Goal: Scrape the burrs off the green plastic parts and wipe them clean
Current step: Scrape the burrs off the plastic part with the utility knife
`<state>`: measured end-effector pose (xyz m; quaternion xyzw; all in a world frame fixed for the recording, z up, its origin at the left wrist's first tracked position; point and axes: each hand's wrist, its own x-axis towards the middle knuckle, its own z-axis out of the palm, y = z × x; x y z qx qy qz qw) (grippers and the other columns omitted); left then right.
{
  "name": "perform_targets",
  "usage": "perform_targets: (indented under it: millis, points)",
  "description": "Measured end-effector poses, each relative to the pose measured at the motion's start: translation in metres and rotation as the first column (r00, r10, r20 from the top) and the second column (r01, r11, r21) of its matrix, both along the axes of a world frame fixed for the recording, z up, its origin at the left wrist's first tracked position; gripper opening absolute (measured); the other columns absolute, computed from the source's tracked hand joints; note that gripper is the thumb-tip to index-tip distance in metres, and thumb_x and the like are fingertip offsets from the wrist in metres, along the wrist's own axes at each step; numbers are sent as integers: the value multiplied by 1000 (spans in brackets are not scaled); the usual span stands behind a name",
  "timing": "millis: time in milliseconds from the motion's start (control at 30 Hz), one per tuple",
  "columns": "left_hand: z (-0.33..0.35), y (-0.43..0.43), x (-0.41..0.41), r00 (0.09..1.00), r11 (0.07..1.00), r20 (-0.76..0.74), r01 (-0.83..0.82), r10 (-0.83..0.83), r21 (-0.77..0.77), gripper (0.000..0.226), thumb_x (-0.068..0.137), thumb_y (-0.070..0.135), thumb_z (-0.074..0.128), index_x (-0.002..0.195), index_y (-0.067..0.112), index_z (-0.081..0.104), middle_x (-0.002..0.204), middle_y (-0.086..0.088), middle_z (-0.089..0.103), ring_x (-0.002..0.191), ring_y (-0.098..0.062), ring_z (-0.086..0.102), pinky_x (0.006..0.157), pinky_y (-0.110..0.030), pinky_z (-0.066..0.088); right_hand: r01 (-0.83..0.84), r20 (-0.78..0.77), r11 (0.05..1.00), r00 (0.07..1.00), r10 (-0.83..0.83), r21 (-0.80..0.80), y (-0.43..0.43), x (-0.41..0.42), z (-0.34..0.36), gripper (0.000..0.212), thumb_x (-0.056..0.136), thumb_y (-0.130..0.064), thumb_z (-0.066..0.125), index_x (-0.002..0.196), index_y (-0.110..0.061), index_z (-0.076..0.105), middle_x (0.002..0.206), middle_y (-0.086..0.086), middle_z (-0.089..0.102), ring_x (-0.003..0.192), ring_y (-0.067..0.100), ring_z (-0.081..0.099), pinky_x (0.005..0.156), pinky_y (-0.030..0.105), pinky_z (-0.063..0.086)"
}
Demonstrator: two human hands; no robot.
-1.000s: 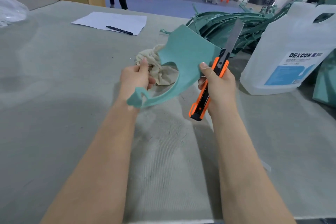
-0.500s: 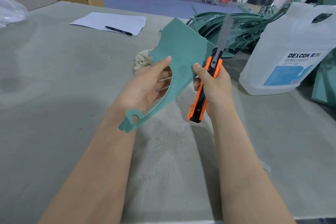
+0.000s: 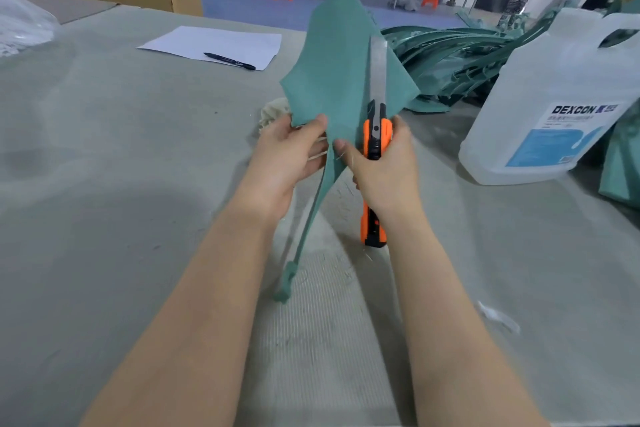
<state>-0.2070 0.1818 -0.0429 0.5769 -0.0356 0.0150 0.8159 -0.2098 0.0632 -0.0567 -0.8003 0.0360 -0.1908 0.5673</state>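
Raised upright to frame centre since the earlier view, the green plastic part point(image 3: 341, 76), seemingly thin, light and stiff, is pinched at its waist by the left hand point(image 3: 289, 152), while the right hand point(image 3: 384, 166) is clamped on the knife point(image 3: 375, 135).

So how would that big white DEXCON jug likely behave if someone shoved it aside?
The DEXCON jug looks broad-based and squat, so it would probably slide rather than tip. The felt-like table cover likely adds drag. How full it is cannot be told, so its weight is uncertain.
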Motion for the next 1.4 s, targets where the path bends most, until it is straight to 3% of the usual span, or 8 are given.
perform_targets:
  millis: [167,433,567,667,800,1000,1167,1400]
  points:
    - [7,11,2,985,972,-32,-172,169,-162,12,99,14,50,92,19,58,75,6,68,72,-9,68,66,-23,57,27,-94,993,995,-38,-114,-19,1,2,19,87,-11,61,96,-21,48,90,8,60,83,33,60,82,51,53]
    - [8,15,4,955,923,-86,-295,283,-246,15,98,13,48,89,17,60,82,-3,69,69,-14,66,69,-29,51,41,-122,964,990,-75,-262,-25,0,3,23,87,-11,58,74,-16,40,80,14,57,81,38,62,74,49,53]
    - [12,18,3,989,852,-134,-116,54,-510,26,95,16,48,73,13,61,66,-1,64,61,-15,62,62,-25,50,76,-141,953,982,-122,-293,-28,4,1,26,88,-11,57,77,-22,36,75,-1,46,67,21,49,55,31,40]
    - [14,14,-3,961,722,-121,101,-249,-684,26,93,20,44,77,7,61,82,-7,62,64,-19,61,62,-24,54,41,-217,994,974,-63,-106,-29,4,3,26,87,-17,65,86,-22,39,82,-1,49,75,22,54,72,39,51]
    - [11,-9,-13,879,798,-183,290,-441,-529,33,92,21,45,119,4,54,108,-17,59,81,-25,62,65,-29,58,44,-267,994,963,-17,95,-28,7,3,28,88,-10,61,104,-15,39,78,1,47,64,16,48,53,28,45]
    - [7,-18,-9,911,942,-258,281,-322,-184,10,89,20,50,80,17,52,70,1,51,62,-14,52,61,-25,45,65,-390,989,921,-9,130,-32,11,-2,37,92,6,48,65,-16,38,60,1,40,48,11,36,42,18,33]
    - [3,-15,-2,947,961,-277,90,-164,-263,17,90,20,49,76,14,56,76,-4,59,73,-20,58,75,-33,54,71,-328,968,945,13,242,-28,9,7,9,93,-5,50,96,-14,53,72,5,48,50,13,43,43,21,42]
    - [-2,-1,0,927,798,-151,204,-344,-567,32,94,30,42,113,7,53,134,-18,55,88,-21,70,73,-28,58,42,-315,978,949,26,206,-27,6,-1,63,87,-26,69,139,-17,34,86,0,50,61,14,52,51,25,48]
